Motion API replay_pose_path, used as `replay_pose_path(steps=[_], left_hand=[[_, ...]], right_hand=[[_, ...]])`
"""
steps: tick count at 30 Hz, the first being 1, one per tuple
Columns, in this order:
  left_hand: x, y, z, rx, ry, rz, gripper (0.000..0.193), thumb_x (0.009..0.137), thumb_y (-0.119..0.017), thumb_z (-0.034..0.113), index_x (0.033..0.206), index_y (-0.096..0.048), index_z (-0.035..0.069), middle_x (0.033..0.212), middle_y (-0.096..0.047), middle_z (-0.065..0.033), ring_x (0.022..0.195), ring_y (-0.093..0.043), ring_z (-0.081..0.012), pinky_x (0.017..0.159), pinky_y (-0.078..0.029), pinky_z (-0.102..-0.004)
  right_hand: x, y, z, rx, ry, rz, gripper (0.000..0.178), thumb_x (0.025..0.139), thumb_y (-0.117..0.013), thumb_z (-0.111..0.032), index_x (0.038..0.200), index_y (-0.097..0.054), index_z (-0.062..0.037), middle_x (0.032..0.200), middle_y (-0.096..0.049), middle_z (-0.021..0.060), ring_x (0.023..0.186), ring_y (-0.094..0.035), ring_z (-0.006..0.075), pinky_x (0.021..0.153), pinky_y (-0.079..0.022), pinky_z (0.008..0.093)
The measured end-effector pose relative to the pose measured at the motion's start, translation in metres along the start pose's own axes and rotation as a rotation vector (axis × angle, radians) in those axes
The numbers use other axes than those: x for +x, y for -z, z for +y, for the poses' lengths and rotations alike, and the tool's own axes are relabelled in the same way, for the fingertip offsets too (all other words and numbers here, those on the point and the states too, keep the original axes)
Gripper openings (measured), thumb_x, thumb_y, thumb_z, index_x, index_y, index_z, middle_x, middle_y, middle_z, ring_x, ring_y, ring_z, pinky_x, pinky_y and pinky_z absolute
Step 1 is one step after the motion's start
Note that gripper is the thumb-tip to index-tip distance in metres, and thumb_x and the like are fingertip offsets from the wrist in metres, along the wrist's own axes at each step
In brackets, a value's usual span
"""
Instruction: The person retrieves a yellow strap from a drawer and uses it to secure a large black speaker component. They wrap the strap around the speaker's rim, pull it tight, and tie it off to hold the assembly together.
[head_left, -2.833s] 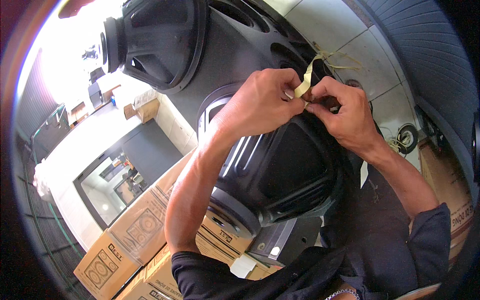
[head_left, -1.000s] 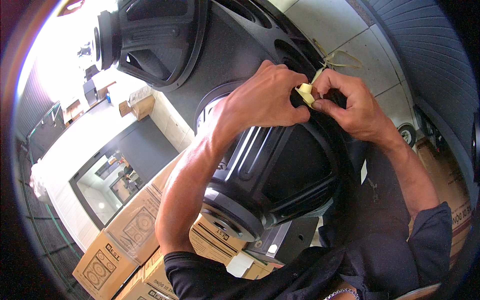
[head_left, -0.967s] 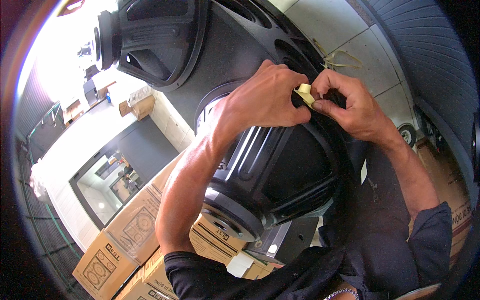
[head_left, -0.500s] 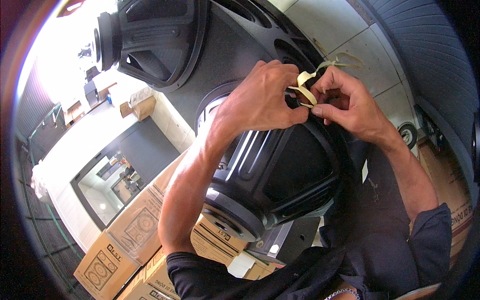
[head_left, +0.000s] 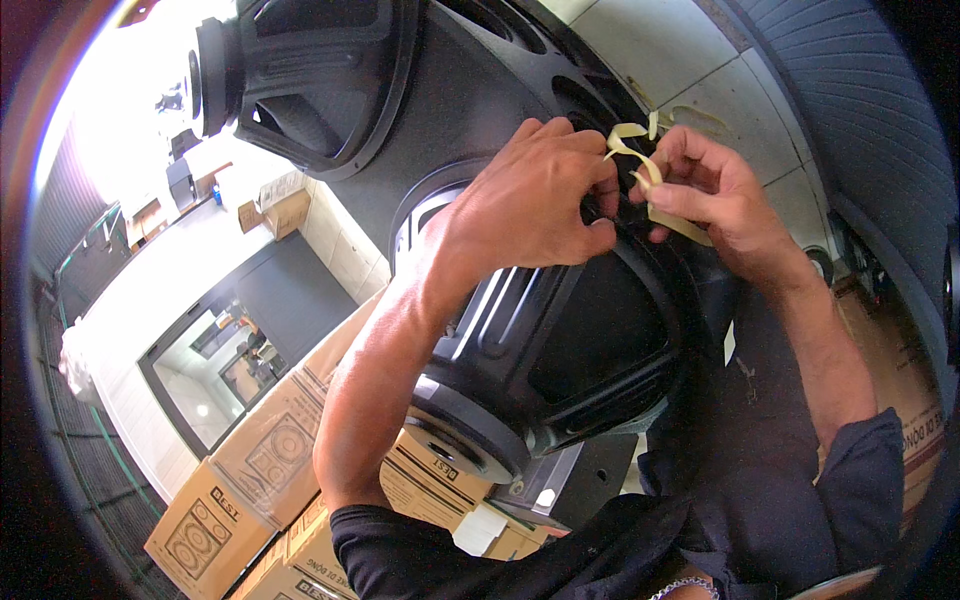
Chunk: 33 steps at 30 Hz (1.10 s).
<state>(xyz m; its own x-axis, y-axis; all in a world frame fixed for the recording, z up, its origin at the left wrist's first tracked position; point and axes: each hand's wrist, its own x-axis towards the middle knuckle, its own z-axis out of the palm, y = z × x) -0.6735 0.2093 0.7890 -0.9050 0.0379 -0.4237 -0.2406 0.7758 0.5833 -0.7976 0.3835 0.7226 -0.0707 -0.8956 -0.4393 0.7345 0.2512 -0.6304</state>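
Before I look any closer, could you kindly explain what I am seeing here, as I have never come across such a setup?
Of course. There is no machine: these are a person's own bare hands, seen from above by a wide fisheye camera worn on the head, which is why straight edges bend.
The right hand pinches a pale yellow strip. The left hand is curled close by; whether it grips anything is hidden.
Beneath the hands is a large black speaker driver set in a black panel, with a second driver toward the upper left. Cardboard boxes stand at the lower left.
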Motion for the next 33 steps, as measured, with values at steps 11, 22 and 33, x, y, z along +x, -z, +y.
replay_pose_path(steps=[11, 22, 33], left_hand=[[0.014, -0.007, -0.007, -0.247, -0.101, -0.026, 0.018, 0.076, -0.076, 0.012, 0.088, -0.064, 0.005, 0.080, -0.066, -0.0077, 0.082, -0.064, -0.0278, 0.075, -0.048, -0.0396], [0.010, 0.027, -0.017, -0.332, 0.162, -0.053, 0.025, 0.083, -0.075, 0.016, 0.103, -0.067, 0.003, 0.093, -0.072, -0.0078, 0.090, -0.067, -0.0187, 0.084, -0.052, -0.0329], [-0.084, 0.020, -0.092, -0.247, 0.440, 0.348, 0.019, 0.078, -0.081, 0.014, 0.094, -0.074, 0.005, 0.095, -0.071, -0.0063, 0.090, -0.065, -0.0162, 0.085, -0.049, -0.0313]], right_hand=[[-0.058, -0.002, 0.008, 0.085, -0.106, 0.423, 0.019, 0.096, -0.058, -0.015, 0.109, -0.050, -0.0043, 0.093, -0.053, 0.0038, 0.072, -0.060, 0.0100, 0.050, -0.055, 0.0242], [-0.076, -0.013, 0.002, -1.045, 0.263, 0.361, 0.020, 0.085, -0.072, -0.011, 0.099, -0.066, 0.0011, 0.092, -0.055, 0.0141, 0.082, -0.059, 0.0297, 0.073, -0.048, 0.0377], [-0.061, 0.003, -0.026, -1.135, 0.184, 0.245, 0.021, 0.092, -0.065, -0.016, 0.084, -0.064, 0.0032, 0.076, -0.054, 0.0163, 0.071, -0.057, 0.0331, 0.064, -0.042, 0.0384]])
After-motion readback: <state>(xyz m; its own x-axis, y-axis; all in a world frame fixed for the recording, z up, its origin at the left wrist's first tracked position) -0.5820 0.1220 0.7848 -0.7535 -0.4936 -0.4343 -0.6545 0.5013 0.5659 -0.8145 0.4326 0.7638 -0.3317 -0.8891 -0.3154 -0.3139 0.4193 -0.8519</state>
